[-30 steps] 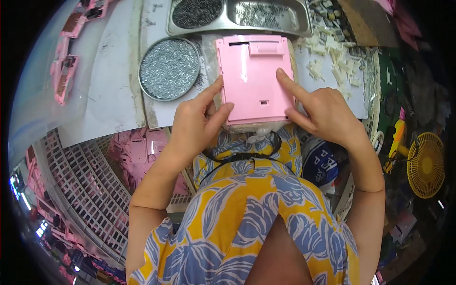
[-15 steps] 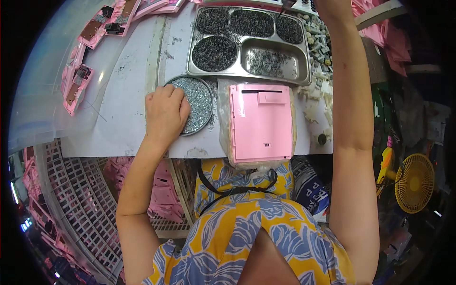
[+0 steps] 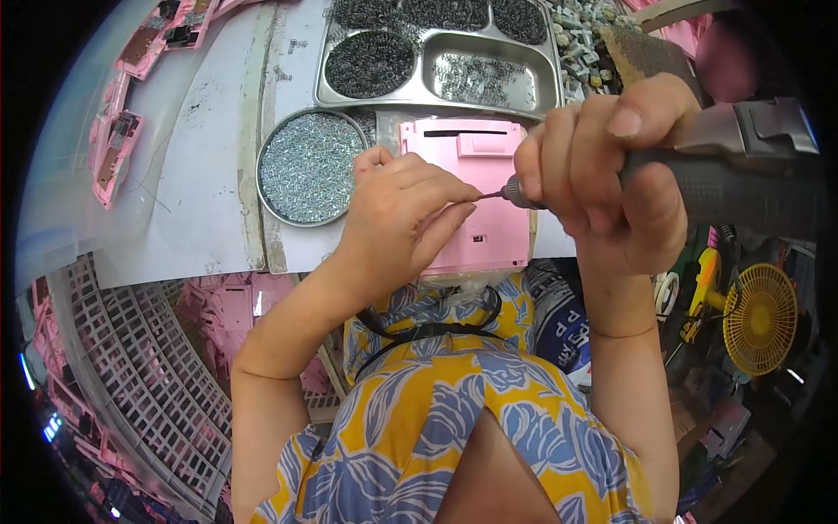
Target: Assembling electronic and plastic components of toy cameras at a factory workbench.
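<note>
My right hand (image 3: 611,166) is wrapped round a dark electric screwdriver (image 3: 724,179), held sideways with its thin bit pointing left. At the bit's tip, my left hand (image 3: 393,205) closes thumb and fingertips in a pinch; whatever is between them is too small to make out. Both hands hover over a pink plastic panel (image 3: 467,240) with a slot along its far side, lying on a padded base. Left of it stands a round metal dish (image 3: 260,168) full of small silvery screws (image 3: 310,166).
Behind the panel, a steel compartment tray (image 3: 552,83) holds heaps of small dark parts. Pale small parts (image 3: 585,57) lie to its right. Pink frames (image 3: 113,162) line the left edge. A grey plastic crate (image 3: 140,367) stands below left, a yellow fan (image 3: 759,319) at right.
My left hand has left the screw dish and moved right, over the panel. My right hand has come down from the far edge with the screwdriver. The view has shifted slightly.
</note>
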`<action>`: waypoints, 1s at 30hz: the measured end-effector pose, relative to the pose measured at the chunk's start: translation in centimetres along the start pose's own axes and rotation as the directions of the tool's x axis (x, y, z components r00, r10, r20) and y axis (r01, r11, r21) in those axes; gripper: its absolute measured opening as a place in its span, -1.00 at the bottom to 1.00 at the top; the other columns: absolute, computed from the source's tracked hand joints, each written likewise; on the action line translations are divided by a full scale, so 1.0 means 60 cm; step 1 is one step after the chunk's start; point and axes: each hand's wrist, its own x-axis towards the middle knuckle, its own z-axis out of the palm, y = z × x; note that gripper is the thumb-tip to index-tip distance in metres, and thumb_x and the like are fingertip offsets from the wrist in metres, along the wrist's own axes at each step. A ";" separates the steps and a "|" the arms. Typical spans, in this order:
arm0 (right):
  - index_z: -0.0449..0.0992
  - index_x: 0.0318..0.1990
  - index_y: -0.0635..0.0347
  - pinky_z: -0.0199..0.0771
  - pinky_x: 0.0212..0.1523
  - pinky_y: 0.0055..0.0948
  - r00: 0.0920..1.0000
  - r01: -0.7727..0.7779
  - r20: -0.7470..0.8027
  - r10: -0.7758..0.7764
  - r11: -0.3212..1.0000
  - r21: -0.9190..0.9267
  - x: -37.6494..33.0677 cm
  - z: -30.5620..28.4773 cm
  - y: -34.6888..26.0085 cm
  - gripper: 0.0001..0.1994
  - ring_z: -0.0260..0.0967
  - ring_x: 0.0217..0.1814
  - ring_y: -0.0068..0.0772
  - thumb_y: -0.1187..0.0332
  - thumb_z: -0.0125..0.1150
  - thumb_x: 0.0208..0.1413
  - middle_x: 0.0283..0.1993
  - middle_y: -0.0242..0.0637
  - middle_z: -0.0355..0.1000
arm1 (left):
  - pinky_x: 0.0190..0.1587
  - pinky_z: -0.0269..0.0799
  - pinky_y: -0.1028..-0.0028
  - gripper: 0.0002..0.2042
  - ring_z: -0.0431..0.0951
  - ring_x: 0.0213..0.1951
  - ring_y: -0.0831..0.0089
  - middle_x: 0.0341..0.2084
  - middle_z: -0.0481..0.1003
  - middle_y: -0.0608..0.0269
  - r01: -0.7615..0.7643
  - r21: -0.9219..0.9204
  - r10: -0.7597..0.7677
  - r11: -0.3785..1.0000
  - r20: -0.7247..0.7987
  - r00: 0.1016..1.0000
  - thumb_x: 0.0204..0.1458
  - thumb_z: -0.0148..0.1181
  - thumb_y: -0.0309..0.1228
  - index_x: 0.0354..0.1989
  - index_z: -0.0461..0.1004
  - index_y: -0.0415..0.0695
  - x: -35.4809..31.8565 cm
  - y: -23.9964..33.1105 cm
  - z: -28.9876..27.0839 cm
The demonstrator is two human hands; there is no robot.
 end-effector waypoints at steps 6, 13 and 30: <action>0.37 0.01 0.04 0.38 -0.37 -0.45 0.968 -0.175 -0.206 0.146 0.976 -0.130 -0.019 0.024 -0.006 -0.71 0.12 -0.64 -0.62 0.10 0.18 0.32 -0.62 -0.56 0.16 | -0.10 0.12 0.31 -0.90 0.50 -0.38 0.48 -0.47 0.58 0.44 0.048 -0.037 -0.048 0.998 0.012 0.999 -0.08 0.41 -0.40 -0.38 0.62 0.02 -0.005 -0.004 0.003; 0.36 -0.04 0.09 0.36 -0.39 -0.42 0.967 -0.114 -0.239 0.089 0.989 -0.094 -0.017 0.027 0.025 -0.75 0.12 -0.64 -0.61 0.19 0.20 0.29 -0.63 -0.54 0.17 | -0.02 0.11 0.17 -0.88 0.48 -0.21 0.35 -0.38 0.55 0.42 0.084 0.220 -0.047 0.972 -0.168 0.985 -0.09 0.41 -0.30 -0.43 0.60 0.01 -0.015 -0.035 -0.033; 0.33 -0.13 0.17 0.49 -0.23 -0.32 0.887 -0.265 -0.392 0.246 0.964 0.005 -0.178 0.030 -0.064 -0.71 0.34 -0.44 -0.46 0.37 0.37 0.14 -0.48 -0.32 0.37 | -0.12 0.27 0.17 -0.73 0.50 -0.30 0.14 -0.46 0.47 0.13 0.203 0.694 -0.265 0.690 -0.018 0.964 0.24 0.12 -0.24 -0.42 0.46 -0.15 -0.064 -0.170 -0.099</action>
